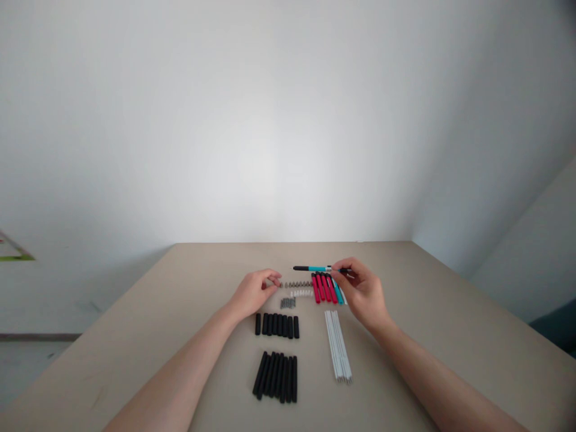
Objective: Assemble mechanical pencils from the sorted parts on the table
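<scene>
My right hand [362, 292] holds a pen [317, 269] level between thumb and fingers, above the far end of the table. The pen has a blue barrel and a black front grip, and its point faces left. My left hand [255, 293] rests low over the table, its thumb and fingers pinched at the left end of a row of small metal pen tips [298, 284]; the tip there is partly covered by the fingers. Just right of that row lie red pen barrels [324, 288] and a blue barrel [337, 292], partly behind my right hand.
Small white plastic parts [301, 294] and metal springs [288, 303] lie between my hands. Nearer are short black grips [278, 325] and longer black tubes [276, 378]. White refills [338, 345] lie to the right. The beige table [216, 264] ends at a wall.
</scene>
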The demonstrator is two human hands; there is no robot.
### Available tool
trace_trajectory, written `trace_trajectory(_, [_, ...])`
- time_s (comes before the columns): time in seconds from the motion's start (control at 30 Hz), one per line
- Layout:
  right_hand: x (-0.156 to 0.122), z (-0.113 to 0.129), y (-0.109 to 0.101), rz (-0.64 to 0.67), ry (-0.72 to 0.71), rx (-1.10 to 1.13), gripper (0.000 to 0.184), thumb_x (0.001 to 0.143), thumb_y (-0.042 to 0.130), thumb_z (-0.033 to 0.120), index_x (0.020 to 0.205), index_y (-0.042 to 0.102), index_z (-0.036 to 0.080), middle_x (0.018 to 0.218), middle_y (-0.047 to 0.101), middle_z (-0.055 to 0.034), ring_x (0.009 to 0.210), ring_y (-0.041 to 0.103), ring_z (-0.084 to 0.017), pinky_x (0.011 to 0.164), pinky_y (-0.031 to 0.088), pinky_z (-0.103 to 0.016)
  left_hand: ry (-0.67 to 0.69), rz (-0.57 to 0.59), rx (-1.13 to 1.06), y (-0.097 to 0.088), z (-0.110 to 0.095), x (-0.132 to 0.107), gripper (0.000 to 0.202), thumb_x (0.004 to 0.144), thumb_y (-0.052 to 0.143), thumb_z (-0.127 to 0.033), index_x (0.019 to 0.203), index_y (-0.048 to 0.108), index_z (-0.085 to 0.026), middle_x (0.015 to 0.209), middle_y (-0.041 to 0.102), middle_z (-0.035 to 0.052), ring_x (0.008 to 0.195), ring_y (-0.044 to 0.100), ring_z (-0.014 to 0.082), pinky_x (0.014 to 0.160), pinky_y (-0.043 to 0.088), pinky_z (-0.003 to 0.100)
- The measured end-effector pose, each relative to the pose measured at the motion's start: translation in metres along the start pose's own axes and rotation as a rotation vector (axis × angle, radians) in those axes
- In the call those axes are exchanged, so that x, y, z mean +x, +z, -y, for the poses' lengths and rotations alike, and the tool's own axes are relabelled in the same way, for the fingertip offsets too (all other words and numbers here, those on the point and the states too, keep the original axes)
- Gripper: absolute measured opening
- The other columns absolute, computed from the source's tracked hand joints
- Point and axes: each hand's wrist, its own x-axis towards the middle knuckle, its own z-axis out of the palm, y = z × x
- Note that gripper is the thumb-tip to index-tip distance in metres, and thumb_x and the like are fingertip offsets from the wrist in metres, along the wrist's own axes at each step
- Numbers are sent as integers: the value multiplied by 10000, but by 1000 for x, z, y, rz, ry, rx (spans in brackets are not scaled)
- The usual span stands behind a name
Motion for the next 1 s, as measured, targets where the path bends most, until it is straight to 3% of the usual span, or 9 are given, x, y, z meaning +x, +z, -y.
trace_trajectory(0.8, [-1, -1, 0, 34, -8, 3, 166, 812, 627, 337, 833, 605, 174, 798, 606, -36, 690, 567, -153, 632, 479, -261, 11, -58, -5, 1, 0, 0, 181, 800, 601, -246, 971, 630, -192, 850, 708, 12, 629, 566, 132, 669, 461, 266])
trace_trajectory(0.9, [-2, 1, 1, 55, 37, 20, 184, 799, 639, 351, 831, 618, 170, 784, 614, -35, 677, 561, -150, 611, 466, -253, 78, -131, 15, -1, -2, -1, 250, 785, 656, -275, 1021, 607, -207, 870, 687, -6, 595, 514, 115, 662, 455, 262])
trace_trajectory(1.0, [-3, 4, 2, 97, 117, 53, 220, 778, 657, 374, 838, 639, 163, 749, 620, -31, 629, 540, -137, 569, 440, -244, 239, -235, 87, -2, -6, -3, 252, 778, 697, -313, 992, 607, -216, 862, 676, -17, 624, 510, 114, 704, 445, 272])
